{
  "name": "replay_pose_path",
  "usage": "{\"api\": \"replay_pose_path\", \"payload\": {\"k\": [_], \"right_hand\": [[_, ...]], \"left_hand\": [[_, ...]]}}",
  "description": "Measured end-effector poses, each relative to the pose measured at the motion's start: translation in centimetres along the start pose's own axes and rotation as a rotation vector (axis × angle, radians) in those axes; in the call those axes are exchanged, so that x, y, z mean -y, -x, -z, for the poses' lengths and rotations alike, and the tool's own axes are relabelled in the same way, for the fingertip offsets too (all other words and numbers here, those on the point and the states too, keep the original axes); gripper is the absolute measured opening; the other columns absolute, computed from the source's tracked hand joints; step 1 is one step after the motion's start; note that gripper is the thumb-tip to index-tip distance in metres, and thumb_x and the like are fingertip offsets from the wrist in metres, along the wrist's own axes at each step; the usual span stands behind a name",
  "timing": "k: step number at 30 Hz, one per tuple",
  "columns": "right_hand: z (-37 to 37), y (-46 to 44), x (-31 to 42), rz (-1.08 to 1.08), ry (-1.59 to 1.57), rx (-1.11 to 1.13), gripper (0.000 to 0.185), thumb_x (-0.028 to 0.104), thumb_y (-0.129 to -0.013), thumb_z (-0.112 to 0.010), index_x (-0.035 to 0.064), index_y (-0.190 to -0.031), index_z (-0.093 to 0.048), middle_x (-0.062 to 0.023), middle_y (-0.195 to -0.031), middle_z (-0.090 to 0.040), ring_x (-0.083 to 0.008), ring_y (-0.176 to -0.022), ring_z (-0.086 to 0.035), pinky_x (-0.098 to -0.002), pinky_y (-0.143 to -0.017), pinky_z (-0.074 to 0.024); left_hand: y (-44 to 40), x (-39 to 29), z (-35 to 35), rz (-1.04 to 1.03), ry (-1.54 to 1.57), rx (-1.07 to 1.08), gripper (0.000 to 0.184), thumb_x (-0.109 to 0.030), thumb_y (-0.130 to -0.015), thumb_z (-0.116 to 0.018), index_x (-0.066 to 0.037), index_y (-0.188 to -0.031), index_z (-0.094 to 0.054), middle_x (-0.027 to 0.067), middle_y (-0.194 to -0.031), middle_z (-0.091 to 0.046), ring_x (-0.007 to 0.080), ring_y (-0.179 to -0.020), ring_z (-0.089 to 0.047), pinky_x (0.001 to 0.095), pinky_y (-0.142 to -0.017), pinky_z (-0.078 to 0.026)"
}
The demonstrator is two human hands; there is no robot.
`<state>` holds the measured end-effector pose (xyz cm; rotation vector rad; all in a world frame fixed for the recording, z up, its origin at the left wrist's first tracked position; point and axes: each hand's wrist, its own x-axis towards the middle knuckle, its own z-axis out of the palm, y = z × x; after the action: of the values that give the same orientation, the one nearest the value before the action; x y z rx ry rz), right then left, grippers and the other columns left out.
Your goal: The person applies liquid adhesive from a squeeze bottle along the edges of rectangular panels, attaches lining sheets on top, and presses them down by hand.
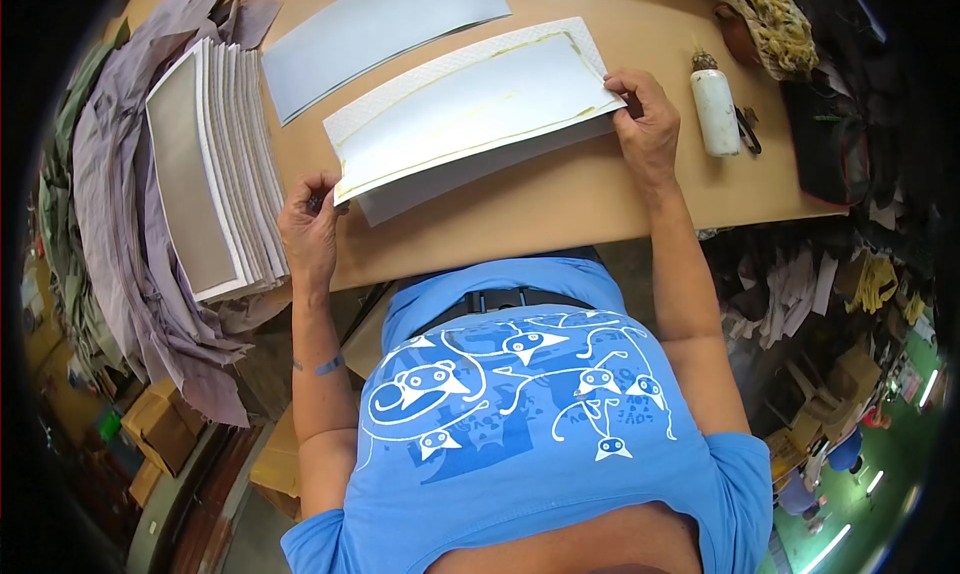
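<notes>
A long, slightly curved white panel [470, 99] has yellowish glue-like lines along its edges. My left hand [308, 236] pinches its near left corner, and my right hand [648, 132] pinches its right end. The near edge is lifted off the table. Quilted white material [372, 111] shows along the panel's far side; whether the two are joined I cannot tell. Under the raised edge lies a pale grey-white sheet [480, 177]. To the right of my right hand stands or lies a white bottle [715, 114] with a brown, crusted tip.
Beside my left hand is a stack of layered panels [215, 174], next to draped greyish-purple cloth [120, 164]. Another pale sheet [385, 39] lies at the back of the brown table [560, 209]. A dark-handled tool [748, 132] sits by the bottle. Yellowish tangled material [768, 24] is at the far right.
</notes>
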<state>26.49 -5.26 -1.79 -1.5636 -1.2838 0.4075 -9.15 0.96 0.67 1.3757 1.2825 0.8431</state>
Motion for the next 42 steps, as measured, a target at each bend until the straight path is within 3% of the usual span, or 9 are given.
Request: {"api": "replay_pose_path", "payload": {"k": [3,10,13,14,17,22,31,34,42], "right_hand": [[-0.3,-0.7,0.0,0.008,-0.046,-0.035,0.024,-0.010,-0.066,-0.057,0.0026,-0.087,-0.059,-0.0056,-0.088,-0.062,-0.0185,-0.085,-0.059,-0.0274,-0.074,-0.0476],[1.2,-2.7,3.0,0.098,-0.323,-0.066,0.024,-0.011,-0.073,-0.060,0.0013,-0.093,-0.058,-0.0041,-0.090,-0.060,-0.0123,-0.087,-0.057,-0.0235,-0.078,-0.0451],[2.4,-3.8,5.5,0.008,-0.467,-0.033,0.036,-0.014,-0.076,-0.056,-0.0002,-0.108,-0.051,-0.0056,-0.090,-0.054,-0.0112,-0.087,-0.051,-0.0221,-0.079,-0.0432],[3.1,-4.3,5.4,-0.040,-0.504,0.034,0.041,-0.007,-0.077,-0.060,0.0002,-0.114,-0.044,-0.0045,-0.083,-0.055,-0.0097,-0.081,-0.054,-0.0209,-0.077,-0.0441],[3.8,-5.8,5.2,-0.235,-0.439,0.120,0.043,-0.003,-0.077,-0.062,-0.0006,-0.116,-0.042,-0.0042,-0.085,-0.056,-0.0090,-0.080,-0.054,-0.0208,-0.076,-0.0435],[3.1,-7.4,2.0,-0.463,-0.347,0.298,0.048,0.001,-0.075,-0.064,-0.0019,-0.117,-0.040,0.0001,-0.071,-0.056,-0.0094,-0.076,-0.054,-0.0259,-0.083,-0.0388],[0.7,-8.2,0.9,-0.595,-0.201,0.381,0.043,0.003,-0.079,-0.060,0.0014,-0.116,-0.040,0.0025,-0.071,-0.054,-0.0051,-0.066,-0.049,-0.0188,-0.060,-0.0361],[0.2,-8.3,0.8,-0.581,-0.167,0.373,0.041,0.000,-0.078,-0.058,-0.0006,-0.115,-0.041,-0.0011,-0.070,-0.055,-0.0086,-0.065,-0.052,-0.0218,-0.060,-0.0425],[-0.2,-8.1,-0.4,-0.506,-0.118,0.374,0.041,0.001,-0.077,-0.060,-0.0004,-0.114,-0.043,-0.0001,-0.068,-0.055,-0.0079,-0.065,-0.051,-0.0214,-0.061,-0.0422]], "left_hand": [[-0.1,0.7,0.6,-0.013,-0.105,0.006,0.010,0.000,-0.085,-0.057,-0.001,-0.095,-0.057,-0.0005,-0.081,-0.056,0.0064,-0.072,-0.052,0.0193,-0.066,-0.043],[-0.1,-3.3,0.2,-0.434,-0.107,-0.108,0.013,0.002,-0.084,-0.059,-0.002,-0.095,-0.055,0.0020,-0.086,-0.054,0.0086,-0.077,-0.051,0.0216,-0.074,-0.043],[0.1,-5.0,0.5,-0.235,-0.045,-0.140,0.010,0.003,-0.083,-0.060,-0.001,-0.091,-0.055,0.0020,-0.084,-0.054,0.0091,-0.074,-0.051,0.0215,-0.074,-0.044],[0.0,-5.5,0.6,-0.175,-0.095,-0.141,0.011,0.001,-0.081,-0.062,0.000,-0.088,-0.054,0.0015,-0.080,-0.054,0.0084,-0.073,-0.052,0.0208,-0.069,-0.044],[-1.1,-5.6,0.9,-0.059,-0.224,-0.012,0.014,-0.002,-0.080,-0.064,-0.001,-0.088,-0.054,0.0023,-0.078,-0.056,0.0081,-0.073,-0.054,0.0201,-0.064,-0.043],[-3.4,-4.4,0.4,0.262,0.014,0.146,0.037,-0.006,-0.079,-0.065,-0.004,-0.101,-0.036,0.0055,-0.067,-0.055,0.0123,-0.066,-0.057,0.0202,-0.057,-0.043],[-4.8,-2.2,-0.5,0.237,-0.135,0.081,0.031,-0.003,-0.078,-0.065,-0.005,-0.091,-0.037,0.0045,-0.066,-0.054,0.0099,-0.062,-0.055,0.0216,-0.051,-0.043],[-4.9,-2.1,-0.7,0.171,-0.184,0.048,0.030,-0.003,-0.076,-0.067,-0.005,-0.087,-0.039,0.0034,-0.066,-0.053,0.0095,-0.060,-0.052,0.0224,-0.053,-0.043],[-5.4,-1.0,-0.5,0.130,-0.303,0.050,0.028,0.000,-0.077,-0.066,-0.005,-0.088,-0.040,0.0046,-0.068,-0.055,0.0088,-0.063,-0.053,0.0208,-0.053,-0.042]]}}
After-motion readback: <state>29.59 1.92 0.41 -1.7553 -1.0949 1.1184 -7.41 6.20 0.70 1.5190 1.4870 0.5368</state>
